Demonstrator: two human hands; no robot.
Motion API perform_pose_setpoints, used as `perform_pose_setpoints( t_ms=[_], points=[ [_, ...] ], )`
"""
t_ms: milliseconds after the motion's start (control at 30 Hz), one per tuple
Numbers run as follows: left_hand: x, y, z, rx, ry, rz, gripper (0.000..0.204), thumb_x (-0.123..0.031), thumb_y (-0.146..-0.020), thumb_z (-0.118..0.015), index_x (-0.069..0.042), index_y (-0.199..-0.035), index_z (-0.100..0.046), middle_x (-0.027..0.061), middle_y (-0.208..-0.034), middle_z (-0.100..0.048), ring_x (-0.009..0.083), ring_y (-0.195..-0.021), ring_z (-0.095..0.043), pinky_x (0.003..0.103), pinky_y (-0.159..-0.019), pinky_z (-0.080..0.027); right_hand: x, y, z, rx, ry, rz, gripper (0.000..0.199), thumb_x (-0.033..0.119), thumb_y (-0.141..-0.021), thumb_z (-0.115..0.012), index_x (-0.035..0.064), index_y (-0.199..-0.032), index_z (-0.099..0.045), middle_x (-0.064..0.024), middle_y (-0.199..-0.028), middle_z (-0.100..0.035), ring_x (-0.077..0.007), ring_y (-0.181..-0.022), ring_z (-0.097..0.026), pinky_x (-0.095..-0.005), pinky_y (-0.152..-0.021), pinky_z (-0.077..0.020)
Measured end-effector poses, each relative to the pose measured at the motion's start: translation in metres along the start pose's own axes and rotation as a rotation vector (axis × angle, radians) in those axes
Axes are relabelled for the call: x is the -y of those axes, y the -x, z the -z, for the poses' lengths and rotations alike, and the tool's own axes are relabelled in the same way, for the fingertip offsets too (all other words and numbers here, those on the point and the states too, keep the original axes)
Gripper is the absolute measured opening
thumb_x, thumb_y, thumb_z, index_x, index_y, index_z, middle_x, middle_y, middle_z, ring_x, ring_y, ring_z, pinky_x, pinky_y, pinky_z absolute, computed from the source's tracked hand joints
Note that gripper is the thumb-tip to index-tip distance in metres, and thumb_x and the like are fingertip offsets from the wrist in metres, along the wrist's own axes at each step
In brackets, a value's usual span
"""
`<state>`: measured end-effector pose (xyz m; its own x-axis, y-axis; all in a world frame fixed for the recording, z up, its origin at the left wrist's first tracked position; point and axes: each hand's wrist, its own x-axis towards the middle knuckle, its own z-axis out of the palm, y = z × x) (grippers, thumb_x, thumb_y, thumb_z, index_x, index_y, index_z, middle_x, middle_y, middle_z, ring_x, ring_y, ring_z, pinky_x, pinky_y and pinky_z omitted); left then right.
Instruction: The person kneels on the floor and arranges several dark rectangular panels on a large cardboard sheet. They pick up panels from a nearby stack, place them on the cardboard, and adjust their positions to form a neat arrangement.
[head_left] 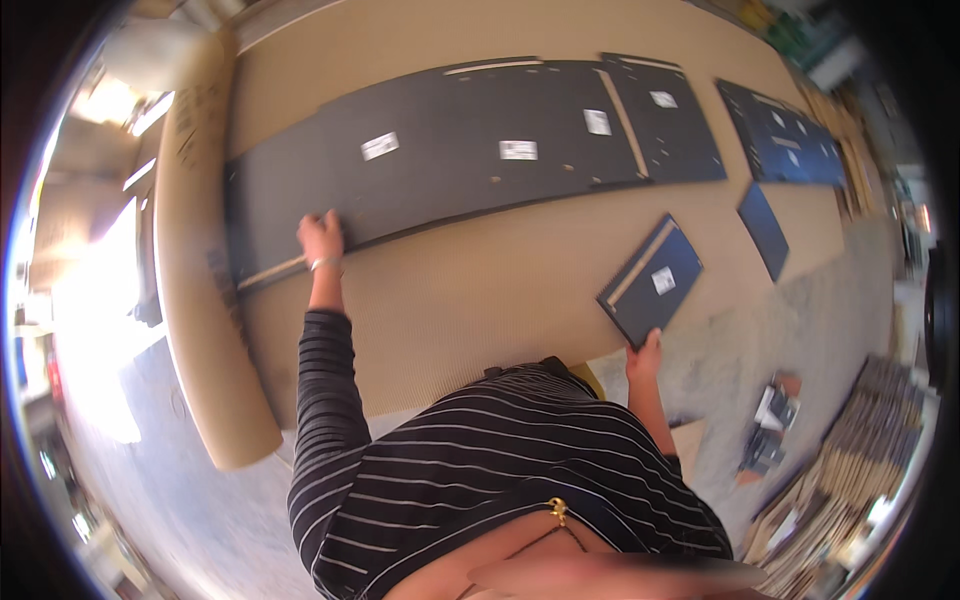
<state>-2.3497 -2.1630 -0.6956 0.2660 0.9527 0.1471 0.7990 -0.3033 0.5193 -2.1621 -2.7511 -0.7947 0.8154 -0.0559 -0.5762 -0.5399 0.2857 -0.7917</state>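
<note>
- Dark grey small panel (668,260), sitting on the body side of the long panel (440,190), off toward its right end. White label (663,280) on its face, pale strip along one edge.
- Right hand (646,355) is closed on the small panel's nearest corner. Can't tell if the panel is fully lifted.
- Looks stiff and pretty light, so one hand probably does it, but a corner pinch might let it swivel. I'd go mid-edge.
- Cardboard sheet (450,320) runs under the long panel and shows on its near side.
- Left hand (322,240) is on the long panel's near edge, toward its left end, fingers half curled. Too blurry to say if it's gripping or just resting.
- Long panel itself: rigid, likely heavy, faces maybe slick. I'd grab both ends by the edges and baby the corners, they could chip.
- Cardboard roll (190,250) lies across the long panel's left end.
- Medium panel (680,130) is just beside its right end, with a bluish panel (815,150) further right.
</note>
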Motion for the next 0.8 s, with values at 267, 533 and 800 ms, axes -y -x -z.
perform_pose_setpoints(
  t_ms=[267, 533, 800],
  points=[
    [-0.052, 0.165, -0.025, -0.214, 0.138, -0.341, 0.032, -0.005, -0.075, -0.054, 0.001, -0.106, -0.047, 0.0209, -0.106, -0.039, 0.0314, -0.089, -0.045, 0.04, -0.076, -0.042, -0.001, -0.004, 0.004, 0.266, 0.897, -0.061, 0.056, 0.049, -0.087, -0.043, -0.006, -0.096, -0.05, -0.0116, -0.067, -0.058, -0.0212, -0.051, -0.06, -0.0317, -0.05, -0.0503],
    [-0.203, 0.389, -0.111, 0.493, 0.537, -0.904, 0.034, 0.006, -0.073, -0.051, -0.001, -0.106, -0.047, 0.0165, -0.115, -0.036, 0.0176, -0.068, -0.048, 0.026, -0.061, -0.044, -0.003, -0.022, 0.167, 0.201, 0.811, 0.113, 0.046, 0.046, -0.086, -0.047, 0.0011, -0.088, -0.056, -0.011, -0.069, -0.063, -0.02, -0.062, -0.062, -0.0326, -0.059, -0.0494],
    [-0.319, 0.577, -0.197, 0.819, 0.527, -1.094, 0.033, 0.005, -0.075, -0.052, -0.002, -0.107, -0.046, 0.0142, -0.115, -0.035, 0.0177, -0.074, -0.05, 0.025, -0.06, -0.046, -0.019, 0.02, 0.453, -0.232, 0.516, -0.148, 0.043, 0.041, -0.086, -0.047, -0.0002, -0.093, -0.057, -0.0099, -0.073, -0.063, -0.0192, -0.062, -0.06, -0.032, -0.058, -0.0487]
  ],
)
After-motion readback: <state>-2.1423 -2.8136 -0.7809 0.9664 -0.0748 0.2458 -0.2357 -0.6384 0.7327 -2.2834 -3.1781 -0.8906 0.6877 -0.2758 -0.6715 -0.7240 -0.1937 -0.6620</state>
